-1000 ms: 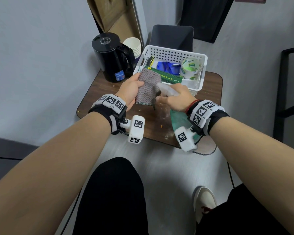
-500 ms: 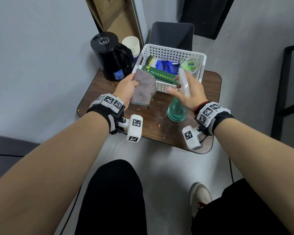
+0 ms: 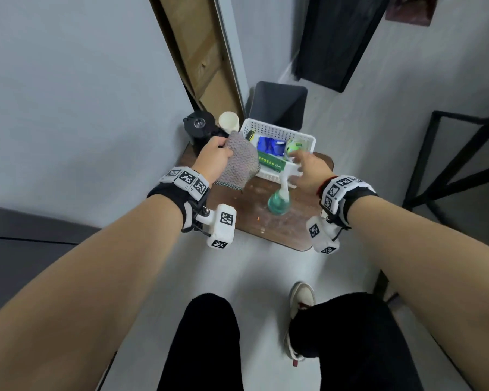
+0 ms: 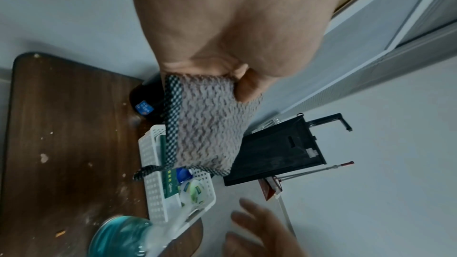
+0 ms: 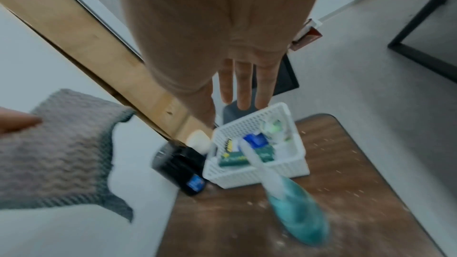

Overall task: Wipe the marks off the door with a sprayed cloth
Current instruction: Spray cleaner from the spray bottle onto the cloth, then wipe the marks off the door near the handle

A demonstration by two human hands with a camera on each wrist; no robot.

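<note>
My left hand (image 3: 213, 156) grips a grey knitted cloth (image 3: 239, 165) by its top edge, and the cloth hangs above the back left of the table. In the left wrist view the thumb pinches the cloth (image 4: 207, 128). My right hand (image 3: 307, 169) hovers with straight, spread fingers (image 5: 243, 85) above the spray bottle (image 3: 278, 201) and is apart from it. The bottle (image 5: 296, 212) holds teal liquid and stands upright on the brown table (image 3: 283, 232). A wooden door edge (image 3: 198, 57) rises behind the table.
A white basket (image 3: 280, 132) with small packets sits at the table's back. A black kettle (image 3: 198, 131) and paper cups (image 3: 228, 122) stand to its left. Behind the basket is a black bin (image 3: 277, 105). A black metal frame (image 3: 449, 165) stands to the right.
My right hand has let go of the spray bottle, now standing on the table, and has lifted above it. My left hand has raised the cloth up and back.
</note>
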